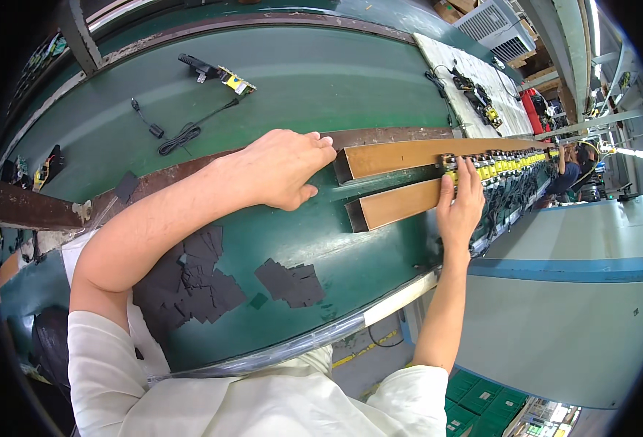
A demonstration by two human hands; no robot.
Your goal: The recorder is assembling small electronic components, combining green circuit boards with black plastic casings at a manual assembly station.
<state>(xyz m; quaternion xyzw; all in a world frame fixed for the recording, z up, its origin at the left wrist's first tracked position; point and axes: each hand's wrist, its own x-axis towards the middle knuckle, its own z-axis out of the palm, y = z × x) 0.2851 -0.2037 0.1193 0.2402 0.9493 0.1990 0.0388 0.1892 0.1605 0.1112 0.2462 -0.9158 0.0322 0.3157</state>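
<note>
Two long brown bars with dark hollow ends run side by side away to the right: a far bar (401,156) and a near bar (400,205). A row of small yellow circuit boards (507,166) with dark parts stands along them. My left hand (288,169) is beside the end of the far bar, fingertips close to its corner and thumb apart, with nothing visible in it. Over the start of the board row lies my right hand (461,207), open, its thumb and stretched fingers touching the nearest boards and the near bar.
Loose black sheet pieces (197,280) and a smaller black pile (291,282) lie on the green bench (350,291). Across a brown rail, a belt (299,91) carries a coiled cable (181,137) and a board with a black lead (232,80). Co-workers (573,171) are farther right.
</note>
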